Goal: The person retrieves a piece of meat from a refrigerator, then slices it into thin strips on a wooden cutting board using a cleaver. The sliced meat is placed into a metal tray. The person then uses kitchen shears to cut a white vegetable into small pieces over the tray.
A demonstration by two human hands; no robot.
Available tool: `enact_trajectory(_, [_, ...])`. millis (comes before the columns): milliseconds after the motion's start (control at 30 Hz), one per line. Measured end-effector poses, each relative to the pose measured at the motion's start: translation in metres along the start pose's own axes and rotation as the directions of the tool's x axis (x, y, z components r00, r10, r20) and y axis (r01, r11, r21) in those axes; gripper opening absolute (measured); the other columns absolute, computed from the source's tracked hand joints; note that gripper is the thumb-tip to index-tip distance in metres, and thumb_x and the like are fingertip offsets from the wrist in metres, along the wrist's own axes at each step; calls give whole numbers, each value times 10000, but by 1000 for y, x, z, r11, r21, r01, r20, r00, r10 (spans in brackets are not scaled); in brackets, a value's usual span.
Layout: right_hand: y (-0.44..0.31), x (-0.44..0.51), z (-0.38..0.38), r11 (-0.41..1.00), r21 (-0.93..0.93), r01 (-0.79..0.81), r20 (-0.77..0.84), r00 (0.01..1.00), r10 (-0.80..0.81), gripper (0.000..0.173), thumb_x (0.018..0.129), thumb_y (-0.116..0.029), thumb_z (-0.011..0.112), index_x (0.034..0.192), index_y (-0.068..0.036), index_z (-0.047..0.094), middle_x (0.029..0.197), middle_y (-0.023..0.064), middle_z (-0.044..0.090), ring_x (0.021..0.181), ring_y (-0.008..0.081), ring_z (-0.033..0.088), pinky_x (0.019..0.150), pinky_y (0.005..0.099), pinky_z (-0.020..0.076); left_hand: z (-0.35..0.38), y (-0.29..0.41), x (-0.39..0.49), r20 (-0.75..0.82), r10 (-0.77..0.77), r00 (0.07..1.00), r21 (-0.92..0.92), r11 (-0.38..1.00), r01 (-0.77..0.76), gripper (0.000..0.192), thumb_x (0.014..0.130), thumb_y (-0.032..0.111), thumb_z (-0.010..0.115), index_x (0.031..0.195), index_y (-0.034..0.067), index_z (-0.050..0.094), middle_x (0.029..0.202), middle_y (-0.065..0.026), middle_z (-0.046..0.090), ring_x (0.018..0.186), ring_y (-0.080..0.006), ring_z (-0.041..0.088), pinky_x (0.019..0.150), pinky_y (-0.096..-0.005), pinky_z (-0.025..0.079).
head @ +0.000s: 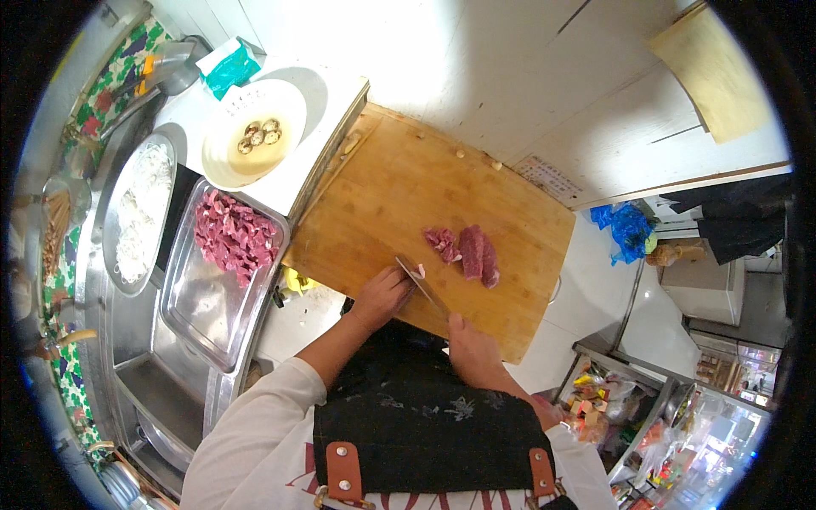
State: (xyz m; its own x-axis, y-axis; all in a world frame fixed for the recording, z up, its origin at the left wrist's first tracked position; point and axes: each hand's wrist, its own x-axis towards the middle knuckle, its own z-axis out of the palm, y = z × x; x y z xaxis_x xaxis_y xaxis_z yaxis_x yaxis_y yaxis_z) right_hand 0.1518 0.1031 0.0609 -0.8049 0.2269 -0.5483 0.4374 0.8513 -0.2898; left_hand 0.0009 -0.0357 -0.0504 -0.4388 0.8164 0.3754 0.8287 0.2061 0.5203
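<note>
My right hand (470, 349) grips the handle of a kitchen knife (431, 294), whose blade lies slantwise over the near edge of a wooden cutting board (363, 197). A small pale scrap of meat (419, 272) sits against the blade near its tip. On the other side of the blade, my left hand (386, 294) has its fingers curled down close to the steel; whatever is under them is hidden. Farther up the board lie two long pieces of raw red meat (473, 252) side by side. Just left of them is a small heap of cut meat (441, 244).
Left of the board, a steel tray (197, 312) holds cut meat strips (236, 233). Beyond are a bowl (217, 150) with several speckled eggs (257, 135) and a dish of white noodles (143, 204). A white wall (510, 95) borders the board's far side. Shelves with packages (593, 401) stand at right.
</note>
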Motion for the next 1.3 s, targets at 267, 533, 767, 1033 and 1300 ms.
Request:
enact_trajectory(267, [3,7,9,1000,3,-27,23,999,27,150,883,-120,391,1011,-41,401,921,249,597,791,428,620,674,523,499,2,2,-4,39,-61,997,-26,998,62,307,723,108,646,1025,62,613,999,-85,587,919,-264,574,756,-333,497])
enact_trajectory(533, [7,49,20,998,14,-64,-76,995,65,169,876,-113,399,1021,-26,403,900,235,603,785,422,622,662,515,497,2,4,-6,108,-91,990,-92,991,101,283,765,102,613,1044,62,604,1081,-105,582,1017,-297,554,844,-359,478])
enact_trajectory(767, [11,-9,9,1000,-8,-12,93,996,12,168,872,-97,386,1017,-17,413,925,243,603,793,419,617,661,515,488,8,0,-11,64,-53,997,-27,998,54,287,732,88,606,1019,75,610,1055,-80,589,998,-266,558,847,-331,478])
enact_trajectory(1033, [-9,63,17,997,72,21,31,999,-23,143,880,-96,386,1003,-29,415,976,264,598,797,439,612,678,521,487,3,2,-11,191,-138,972,-49,987,150,286,739,85,602,1025,87,607,1081,-73,584,1025,-267,546,837,-346,480])
enact_trajectory(1300, [2,11,16,1000,-4,-12,58,998,12,149,884,-110,389,1018,-46,399,929,224,613,776,431,621,651,505,504,5,3,-11,58,-84,995,-72,993,88,263,747,108,605,1009,93,603,1044,-64,583,975,-261,559,809,-349,482])
